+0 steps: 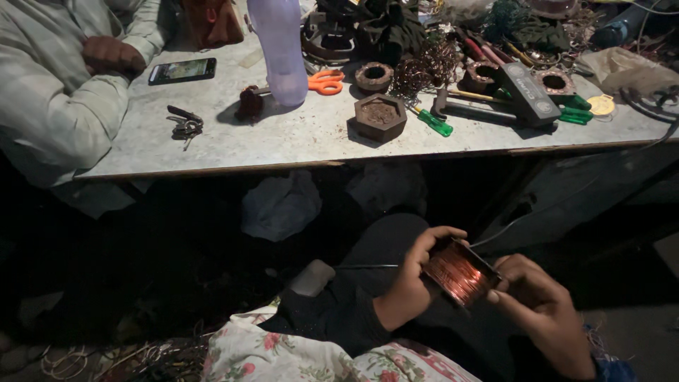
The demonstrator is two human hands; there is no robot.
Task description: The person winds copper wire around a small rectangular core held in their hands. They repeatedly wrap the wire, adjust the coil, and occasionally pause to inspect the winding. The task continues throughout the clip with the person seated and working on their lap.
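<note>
Holding one copper wire coil (458, 273) between them, the left hand (414, 279) grips its near end with fingers curled and the right hand (541, 304) pinches its far edge, low in front of the table (283, 138). Counted on the grey tabletop: one phone (182, 70), one bunch of keys (185, 126), one translucent bottle (279, 49), one pair of orange scissors (325, 82), one hexagonal block (380, 117), three green-handled screwdrivers (574, 113). One seated person's sleeve (49, 92) rests at the table's left. Surroundings are dim; floor dark.

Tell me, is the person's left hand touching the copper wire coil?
Touching. The head view shows the left hand with fingers curled over the copper wire coil at its top edge; the right hand grips the other side.
</note>
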